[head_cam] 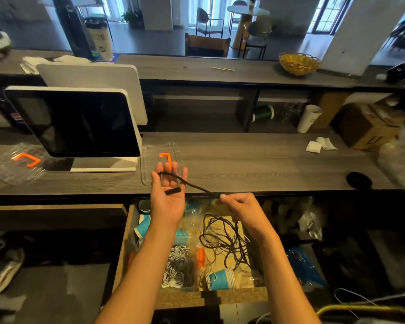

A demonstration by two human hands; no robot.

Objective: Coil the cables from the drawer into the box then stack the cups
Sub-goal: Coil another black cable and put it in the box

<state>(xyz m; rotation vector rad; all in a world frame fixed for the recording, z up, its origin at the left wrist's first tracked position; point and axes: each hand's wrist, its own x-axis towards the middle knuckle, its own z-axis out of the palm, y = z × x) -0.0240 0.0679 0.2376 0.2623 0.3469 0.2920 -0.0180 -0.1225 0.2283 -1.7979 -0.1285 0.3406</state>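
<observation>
Thin black cable (192,184) stretched taut above open drawer (124,242): plug end across flat, upturned left hand (167,195), right hand (237,205) pinching cord, clear plastic box (177,150) on woodgrain table (255,160).

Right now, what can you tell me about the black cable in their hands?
The black cable is thin, matte and looks flexible. Its flat plug end lies across the upturned palm of the left hand, and it also crosses those straight fingers. From there it runs tight to the right hand, which pinches it. The rest hangs down into a loose tangle in the open drawer below.
</observation>
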